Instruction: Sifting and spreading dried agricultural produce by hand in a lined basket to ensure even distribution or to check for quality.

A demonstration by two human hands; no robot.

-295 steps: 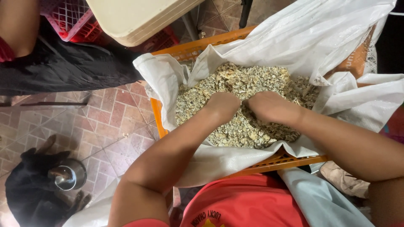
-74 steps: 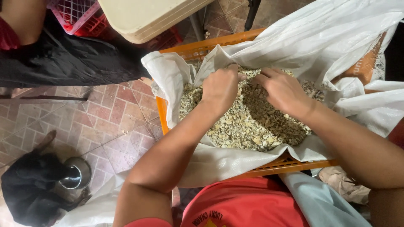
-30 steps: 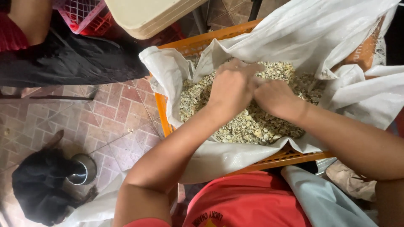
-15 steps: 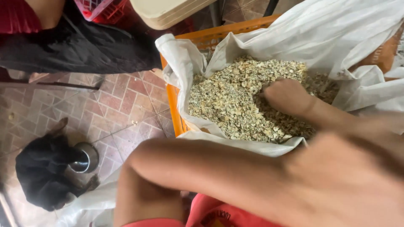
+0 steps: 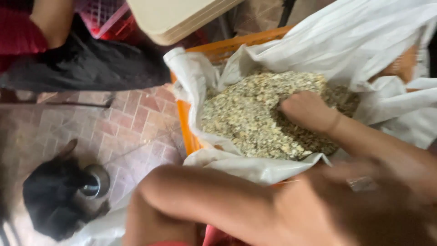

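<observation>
Grain [image 5: 255, 118], a pale, flaky heap, fills a white cloth [image 5: 346, 41] that lines an orange crate [image 5: 187, 132] on the far right. The right hand [image 5: 306, 109] lies on the heap with its fingers curled down into the grain; whether it grips a fistful cannot be told. The left hand [image 5: 364, 214] is lifted close to the camera, a blur across the near right, so its fingers cannot be made out; a small pale thing shows by it, too smeared to name. Spilling looks the likeliest trouble: the cloth's near edge folds low over the crate rim, and a sweep toward it could push grain onto the brick floor [image 5: 132, 123]. Left of the crate lie a dark cloth [image 5: 91, 68], a red basket [image 5: 104, 18] and, nearer, a metal cup [image 5: 96, 181] beside a black bundle [image 5: 52, 200]. The raised forearm hides the crate's near side.
</observation>
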